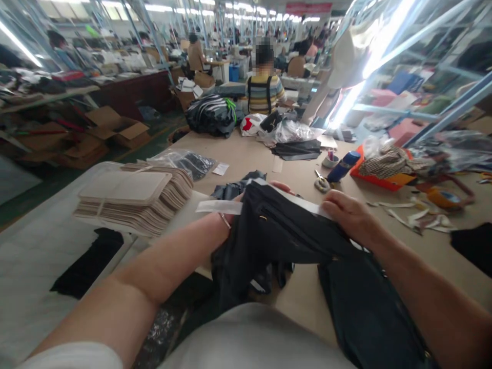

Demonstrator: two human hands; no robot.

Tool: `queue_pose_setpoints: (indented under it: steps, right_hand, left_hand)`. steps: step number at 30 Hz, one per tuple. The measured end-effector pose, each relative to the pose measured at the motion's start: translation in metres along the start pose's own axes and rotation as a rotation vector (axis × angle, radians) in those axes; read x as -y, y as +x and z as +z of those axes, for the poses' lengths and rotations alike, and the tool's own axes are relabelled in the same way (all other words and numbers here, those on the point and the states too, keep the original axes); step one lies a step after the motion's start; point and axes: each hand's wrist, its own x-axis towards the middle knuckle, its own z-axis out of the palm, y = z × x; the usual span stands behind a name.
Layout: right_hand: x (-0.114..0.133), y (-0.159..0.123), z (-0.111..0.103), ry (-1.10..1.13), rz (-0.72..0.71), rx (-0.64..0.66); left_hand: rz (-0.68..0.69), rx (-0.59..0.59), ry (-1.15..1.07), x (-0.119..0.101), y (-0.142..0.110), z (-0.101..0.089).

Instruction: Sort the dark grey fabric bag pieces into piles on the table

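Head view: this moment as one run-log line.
left hand: partly behind dark fabric piece | right hand: gripping its edge | banded beige stack: left side | scissors: on table, beside blue cylinder

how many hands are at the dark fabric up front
2: the right hand grips the dark fabric toward the right of its upper edge; the left hand is mostly hidden by it, with fingers showing past the far edge. No third hand shows there.

**One head-worn view, forward and down**

The tan, flat worktable (249, 156) is viewed closely from above, the wearer's pale cloth shirt (249, 341) is caught at the bottom edge, and a red rectangular banner (308, 8) is shown far off.
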Motion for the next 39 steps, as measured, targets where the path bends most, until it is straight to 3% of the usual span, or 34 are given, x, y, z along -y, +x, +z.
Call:
queue_pose_setpoints:
  steps: [2, 6, 10, 14, 16, 18, 20, 24, 27, 30, 33, 36, 39]
  right_hand:
    - [-0.021, -0.02, 0.009, 0.021, 0.118, -0.083]
    - [-0.072, -0.061, 0.051, 0.323, 0.417, -0.082]
    - [-0.112, -0.091, 0.078, 0.447, 0.523, -0.171]
    - [-0.107, -0.108, 0.076, 0.374, 0.487, -0.209]
    - [-0.092, -0.114, 0.074, 0.302, 0.348, -0.205]
    - [-0.075, -0.12, 0.076, 0.217, 0.155, -0.122]
    - [-0.064, -0.125, 0.081, 0.143, 0.054, 0.007]
    - [-0.067, -0.131, 0.093, 0.08, 0.121, 0.116]
    - [-0.082, -0.127, 0.091, 0.254, 0.171, 0.1]
    - [-0.094, -0.121, 0.083, 0.572, 0.199, 0.139]
    - [-0.098, -0.113, 0.074, 0.688, 0.196, 0.211]
    - [-0.087, -0.109, 0.055, 0.64, 0.214, 0.183]
    - [-0.069, -0.118, 0.011, 0.35, 0.155, 0.013]
  left_hand:
    - [-0.105, -0.018, -0.166, 0.028, 0.0, 0.003]
    - [-0.243, -0.131, -0.253, 0.084, -0.014, 0.003]
    - [-0.383, -0.124, -0.355, 0.104, -0.045, -0.005]
    - [-0.367, -0.147, -0.164, 0.106, -0.06, 0.001]
    - [-0.337, -0.191, 0.011, 0.11, -0.057, 0.011]
    - [-0.311, -0.226, 0.109, 0.113, -0.05, 0.022]
    - [-0.287, -0.249, 0.147, 0.113, -0.043, 0.031]
    - [-0.266, -0.268, 0.193, 0.105, -0.037, 0.041]
    - [-0.285, -0.157, 0.298, 0.094, -0.037, 0.045]
    - [-0.349, -0.01, 0.343, 0.082, -0.033, 0.051]
    - [-0.397, 0.03, 0.337, 0.07, -0.026, 0.059]
    - [-0.374, -0.027, 0.376, 0.06, -0.015, 0.062]
    - [-0.226, -0.198, 0.478, 0.048, -0.005, 0.051]
